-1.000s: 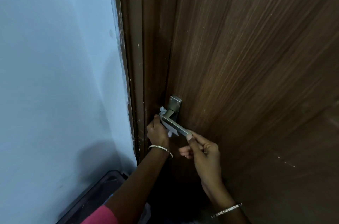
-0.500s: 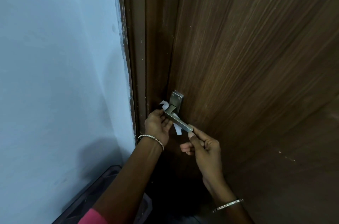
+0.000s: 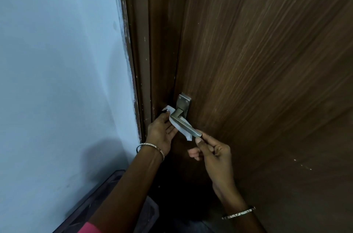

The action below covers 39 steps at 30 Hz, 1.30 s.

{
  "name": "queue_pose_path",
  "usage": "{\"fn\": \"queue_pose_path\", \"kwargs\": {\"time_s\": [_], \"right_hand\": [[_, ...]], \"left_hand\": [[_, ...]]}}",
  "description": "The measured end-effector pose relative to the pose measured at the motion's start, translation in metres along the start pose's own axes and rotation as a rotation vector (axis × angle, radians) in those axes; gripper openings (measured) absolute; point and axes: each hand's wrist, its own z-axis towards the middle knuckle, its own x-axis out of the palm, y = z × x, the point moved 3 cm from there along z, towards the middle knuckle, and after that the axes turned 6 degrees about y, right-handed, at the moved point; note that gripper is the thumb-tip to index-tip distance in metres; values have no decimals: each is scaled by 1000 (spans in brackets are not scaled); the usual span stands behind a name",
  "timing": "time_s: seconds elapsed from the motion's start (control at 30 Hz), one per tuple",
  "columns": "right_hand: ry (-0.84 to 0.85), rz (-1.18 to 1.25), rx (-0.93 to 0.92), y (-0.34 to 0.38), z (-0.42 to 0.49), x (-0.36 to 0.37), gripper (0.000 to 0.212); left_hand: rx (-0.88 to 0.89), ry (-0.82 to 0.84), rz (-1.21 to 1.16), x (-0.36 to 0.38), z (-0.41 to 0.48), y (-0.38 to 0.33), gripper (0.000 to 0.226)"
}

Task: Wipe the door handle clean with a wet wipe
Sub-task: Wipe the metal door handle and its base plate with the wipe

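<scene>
A brushed-metal lever door handle (image 3: 186, 125) juts from its plate on the dark wooden door (image 3: 267, 61). A white wet wipe (image 3: 178, 127) is draped along the underside of the lever, its ends showing at the lever's bend and near its tip. My left hand (image 3: 160, 133) presses the wipe against the lever from the left, fingers fairly straight. My right hand (image 3: 212, 153) pinches the free tip of the lever between thumb and forefinger, its other fingers curled below.
The brown door frame (image 3: 141, 61) runs up beside the handle, with a pale blue wall (image 3: 57, 61) to its left. A dark bin or tray (image 3: 91, 204) sits on the floor at lower left.
My left hand has slid from the lever's bend toward its tip, spreading the wipe along the underside. My right hand keeps its pinch on the tip.
</scene>
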Motion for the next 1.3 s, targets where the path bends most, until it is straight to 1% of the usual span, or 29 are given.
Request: {"fn": "queue_pose_path", "kwargs": {"time_s": [0.17, 0.27, 0.33, 0.4, 0.43, 0.47, 0.5, 0.57, 0.63, 0.73, 0.83, 0.9, 0.93, 0.97, 1.03, 1.13, 1.2, 1.23, 1.3], "right_hand": [[60, 28, -8, -2, 2, -2, 28], [36, 175, 23, -8, 3, -5, 24], [-16, 411, 170, -18, 6, -3, 30], [-29, 656, 395, -26, 10, 4, 35], [6, 752, 494, -26, 11, 9, 40], [65, 825, 552, -24, 13, 14, 45], [132, 877, 573, -20, 14, 18, 49], [216, 930, 565, -12, 17, 22, 50], [236, 940, 564, -7, 19, 23, 46], [198, 917, 555, -8, 18, 17, 37], [150, 887, 494, -8, 11, 6, 28], [100, 793, 436, -4, 4, -3, 26], [71, 727, 387, 0, 1, -9, 24], [52, 665, 317, 2, -2, -14, 24], [27, 521, 147, 10, -5, -25, 26], [20, 138, -151, 26, -10, -29, 33], [105, -115, -256, 31, -12, -17, 41], [154, -278, -302, 32, -12, -7, 47], [180, -646, -384, 28, -13, 8, 64]], "left_hand": [[-27, 17, 61, -9, -1, 1, 21], [-77, -6, 54, -15, -5, 11, 20], [-106, -8, 49, -14, -8, 15, 20], [-132, -7, 52, -12, -11, 18, 23], [-145, -6, 61, -10, -13, 19, 24], [-161, -4, 73, -9, -15, 20, 25], [-176, 2, 86, -8, -17, 22, 26], [-193, 31, 107, -7, -21, 26, 29], [-199, 59, 146, -7, -24, 25, 32], [-252, 104, 317, -12, -24, 16, 40], [-309, 150, 515, -19, -22, 3, 49], [-277, 142, 650, -21, -21, -4, 47], [-237, 107, 698, -21, -19, -6, 44], [-181, 58, 720, -21, -17, -8, 39], [-46, -31, 690, -21, -15, -10, 27], [149, -70, 670, -22, -18, -16, 21], [239, -73, 694, -22, -21, -18, 24], [275, -73, 717, -21, -22, -19, 26], [331, -69, 784, -21, -24, -21, 31]]}}
